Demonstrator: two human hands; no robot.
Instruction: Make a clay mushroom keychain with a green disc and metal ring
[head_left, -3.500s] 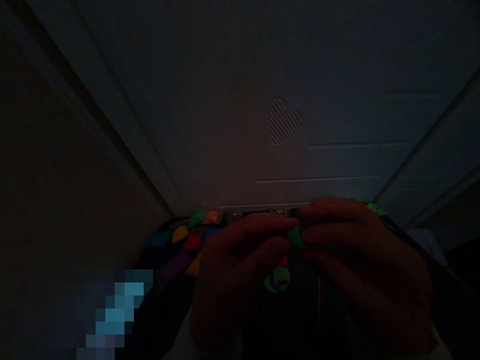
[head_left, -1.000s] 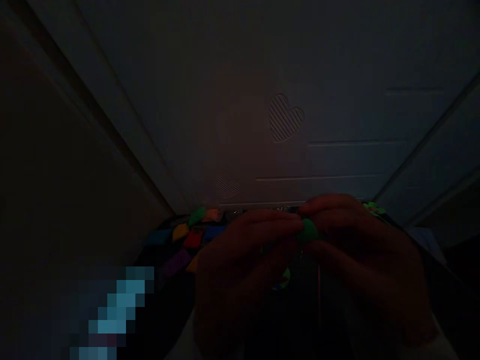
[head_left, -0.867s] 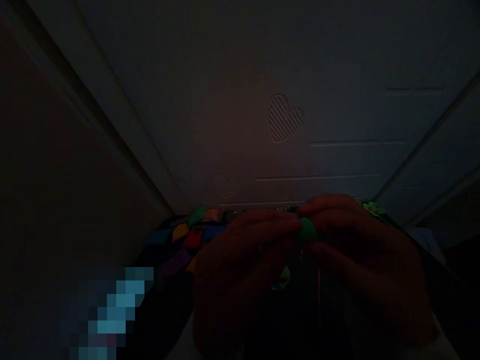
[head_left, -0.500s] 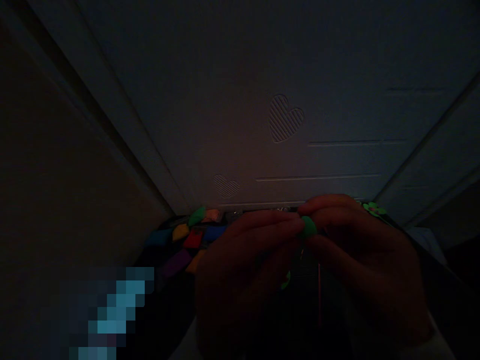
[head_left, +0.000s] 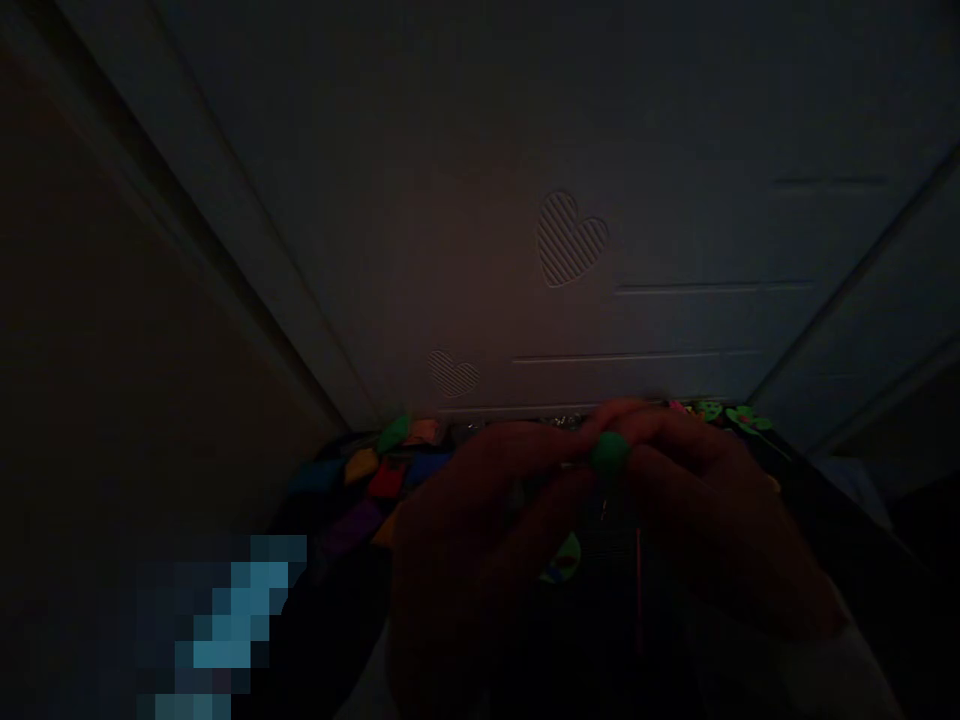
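Note:
The scene is very dim. Between the fingertips of both hands is a small round green ball of what looks like modelling clay. My left hand pinches it from the left, fingers closed. From the right, my right hand has its thumb and fingers closed on the same ball. Below the hands lies a light green disc with coloured spots, partly hidden by my left hand. A thin pink stick lies on the dark surface between my wrists.
Several coloured packets or lumps, among them a red one and a purple one, lie left of my hands. Green flower-like pieces lie at the back right. A pale panel with embossed hearts rises behind. A pixelated bright patch covers the lower left.
My right hand has shifted slightly down and its fingers have moved around the ball. The ball has turned and looks rounder. More of the spotted disc and the back-right pieces show.

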